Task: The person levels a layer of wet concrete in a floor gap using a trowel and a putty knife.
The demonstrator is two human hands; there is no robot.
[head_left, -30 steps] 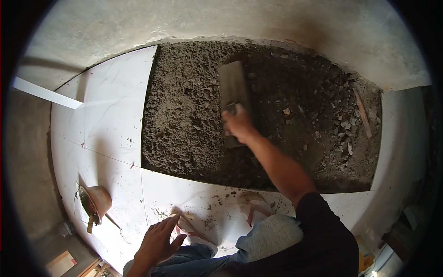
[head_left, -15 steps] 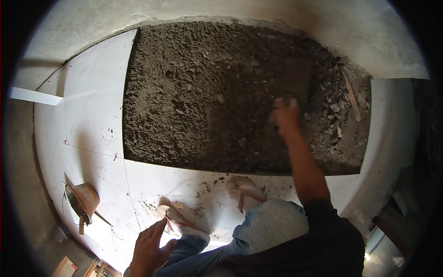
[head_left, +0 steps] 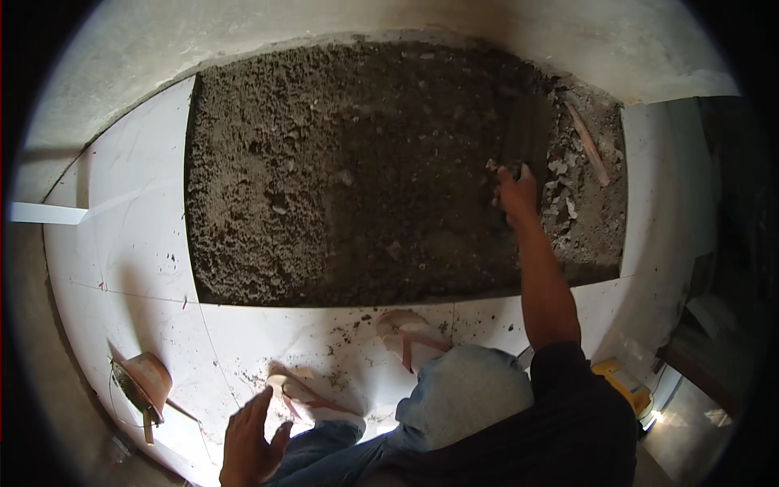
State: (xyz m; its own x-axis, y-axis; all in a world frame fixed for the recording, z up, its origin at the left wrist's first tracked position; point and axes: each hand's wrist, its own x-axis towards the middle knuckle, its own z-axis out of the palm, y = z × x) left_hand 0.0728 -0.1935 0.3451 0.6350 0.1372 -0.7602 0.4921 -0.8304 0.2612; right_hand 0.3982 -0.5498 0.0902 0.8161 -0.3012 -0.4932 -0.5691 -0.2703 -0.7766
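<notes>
My right hand [head_left: 517,195] is closed round the handle of a trowel, reaching over the right part of a bed of damp grey mortar [head_left: 268,178]. The trowel's flat dark blade [head_left: 526,130] points away from me and lies against the mortar; its edges blend into the dark surface. Over the white tiles near my left knee, my left hand [head_left: 253,438] is empty, its thumb apart from the fingers.
White floor tiles [head_left: 130,252] border the mortar. A bucket [head_left: 146,385] with a stick in it stands at left. Stone chips and a wooden strip [head_left: 586,144] lie right of the blade. A yellow tool or case [head_left: 623,386] sits behind my right elbow. Walls enclose the far side.
My right hand and the trowel have moved right across the mortar, closer to the wooden strip. The view has shifted, bringing the yellow object into sight. My left hand stays open.
</notes>
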